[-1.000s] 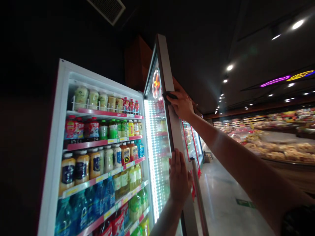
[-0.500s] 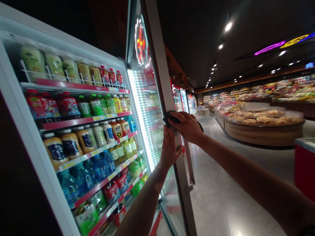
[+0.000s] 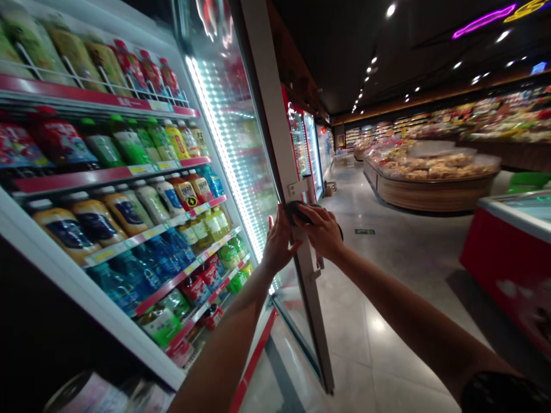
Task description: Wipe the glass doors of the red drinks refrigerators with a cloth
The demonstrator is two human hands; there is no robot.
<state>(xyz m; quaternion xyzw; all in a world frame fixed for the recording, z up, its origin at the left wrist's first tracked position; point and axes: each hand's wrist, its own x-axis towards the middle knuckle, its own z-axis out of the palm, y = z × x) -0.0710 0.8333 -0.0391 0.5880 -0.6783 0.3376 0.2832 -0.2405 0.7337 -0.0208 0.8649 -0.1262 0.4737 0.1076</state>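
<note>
Along the grey frame (image 3: 273,109) of one open glass refrigerator door (image 3: 253,137), the right hand (image 3: 325,229) holds one dark cloth (image 3: 296,211), fingers curled over it; the left hand (image 3: 279,244) rests just beside, fingers straight, gripping nothing visible. Uneven pressing could swing the door or make the cloth slip. Three red-capped bottles (image 3: 150,74) stand on the top shelf (image 3: 103,100).

The left hand (image 3: 279,244) and the right hand (image 3: 322,232) are both bare, with slender fingers, and the left forearm (image 3: 228,327) is also bare down to the lower edge of the view. The right forearm (image 3: 400,304) is smooth and becomes wider toward the elbow, where a black sleeve (image 3: 499,393) begins; it carries a few faint lighter specks, but its fabric is too dark to tell.
</note>
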